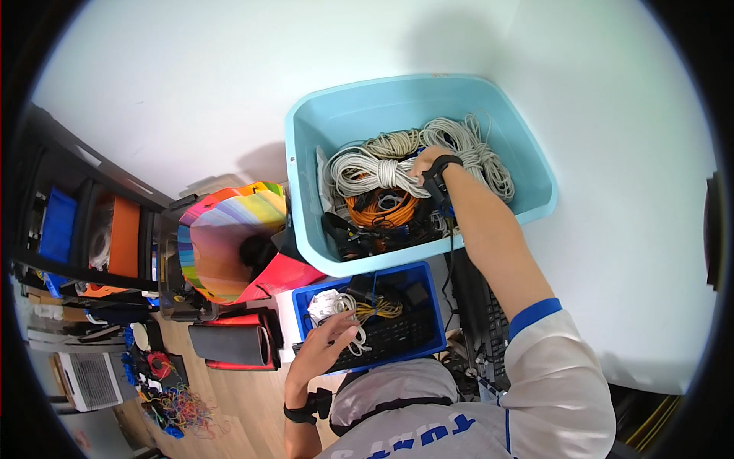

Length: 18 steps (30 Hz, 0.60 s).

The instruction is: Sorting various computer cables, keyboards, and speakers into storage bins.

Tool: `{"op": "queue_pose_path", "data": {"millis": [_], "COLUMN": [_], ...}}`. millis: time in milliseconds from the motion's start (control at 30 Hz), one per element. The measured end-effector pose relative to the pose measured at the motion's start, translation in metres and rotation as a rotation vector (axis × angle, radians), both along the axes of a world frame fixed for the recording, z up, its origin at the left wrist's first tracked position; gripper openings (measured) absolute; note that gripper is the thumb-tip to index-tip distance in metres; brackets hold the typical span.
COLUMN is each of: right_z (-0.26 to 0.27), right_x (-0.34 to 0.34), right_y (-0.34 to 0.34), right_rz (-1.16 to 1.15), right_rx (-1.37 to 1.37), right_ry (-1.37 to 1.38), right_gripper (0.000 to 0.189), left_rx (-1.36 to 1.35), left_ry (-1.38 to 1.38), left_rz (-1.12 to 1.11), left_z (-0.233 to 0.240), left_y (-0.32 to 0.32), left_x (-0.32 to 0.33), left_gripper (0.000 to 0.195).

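Observation:
A light-blue plastic tub (321, 269) holds coiled cables. My right hand (427, 160) reaches down into it, at the right end of a tied white cable bundle (373, 172). Its fingertips are hidden, so its grip is unclear. Beside it lie a grey cable bundle (459, 135), a beige coil (393, 143) and an orange cable coil (387, 212). My left hand (327, 347) hovers with fingers apart over the near left side of a blue crate (440, 321). Close to those fingers are a white cable (359, 338) and a black keyboard (395, 338).
A rainbow-coloured bag (229, 246) stands left of the tub. Folded black-and-red material (235, 344) lies below it. More keyboards (493, 321) sit right of the crate. Dark shelving (86, 212) lines the left, with tangled coloured wires (183, 407) on the wooden floor.

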State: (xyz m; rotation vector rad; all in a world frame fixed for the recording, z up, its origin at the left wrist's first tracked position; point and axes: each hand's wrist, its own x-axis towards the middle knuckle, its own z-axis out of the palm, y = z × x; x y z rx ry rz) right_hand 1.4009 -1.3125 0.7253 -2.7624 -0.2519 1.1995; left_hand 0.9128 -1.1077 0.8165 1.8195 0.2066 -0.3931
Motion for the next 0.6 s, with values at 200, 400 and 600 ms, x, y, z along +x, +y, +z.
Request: {"op": "queue_pose_path", "data": {"millis": [200,400,600], "right_z": [0.042,0.12,0.201], "right_x": [-0.015,-0.062,-0.238], "right_y": [-0.013,-0.017,-0.018], "right_rz": [0.431,0.508,0.467], "right_rx": [0.074,0.279,0.756], "right_ry": [-0.072,-0.36,-0.873], "right_gripper": [0.065,0.067,0.056], "left_rx": [0.048,0.332,0.709], "left_ry": [-0.004,-0.051,-0.158], "left_rz": [0.044,0.093,0.105], "left_z": [-0.003,-0.04,-0.104], "left_y": [0.014,0.043,0.068], "left_x": [-0.032,-0.062,-0.087], "left_gripper": [0.045,0.042,0.042]}}
